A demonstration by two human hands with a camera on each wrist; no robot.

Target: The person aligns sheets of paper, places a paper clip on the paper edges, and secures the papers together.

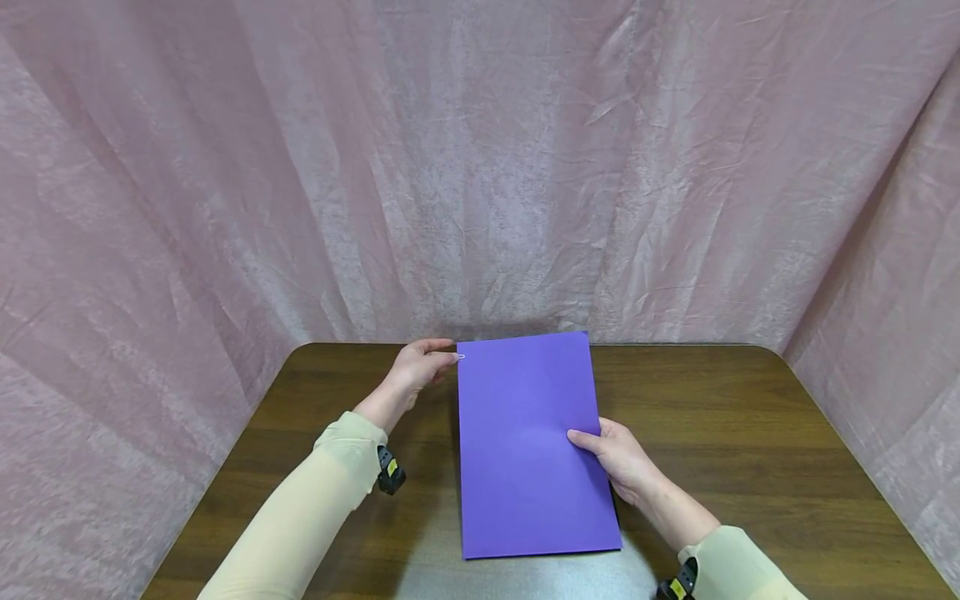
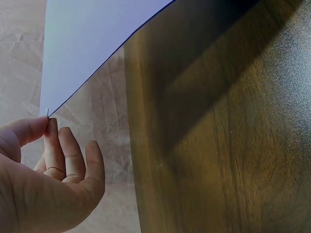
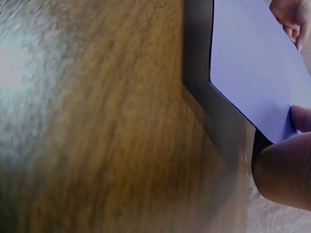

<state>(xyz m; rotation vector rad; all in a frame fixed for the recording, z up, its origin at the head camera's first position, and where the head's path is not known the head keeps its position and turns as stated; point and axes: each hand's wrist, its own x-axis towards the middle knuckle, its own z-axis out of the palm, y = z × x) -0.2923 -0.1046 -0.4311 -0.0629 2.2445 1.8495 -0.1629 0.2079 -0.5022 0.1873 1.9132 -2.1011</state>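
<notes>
A purple sheet of paper point(image 1: 525, 467) is held up at a tilt above the table; whether it is one sheet or several I cannot tell. At its upper left corner sits a small pale paper clip point(image 1: 461, 357), partly on the paper. My left hand point(image 1: 422, 367) pinches this clip between thumb and index finger, the other fingers loosely bent, as the left wrist view shows the clip point(image 2: 47, 112) at the fingertips. On the right edge, my right hand point(image 1: 626, 462) grips the paper, thumb on the front and the other fingers behind it, hidden in the head view.
The brown wooden table point(image 1: 712, 400) lies beneath, with a bright reflection at its near side. Pink curtains point(image 1: 480, 167) hang behind the far edge and along both sides. Each wrist wears a black strap with a small device point(image 1: 390, 471).
</notes>
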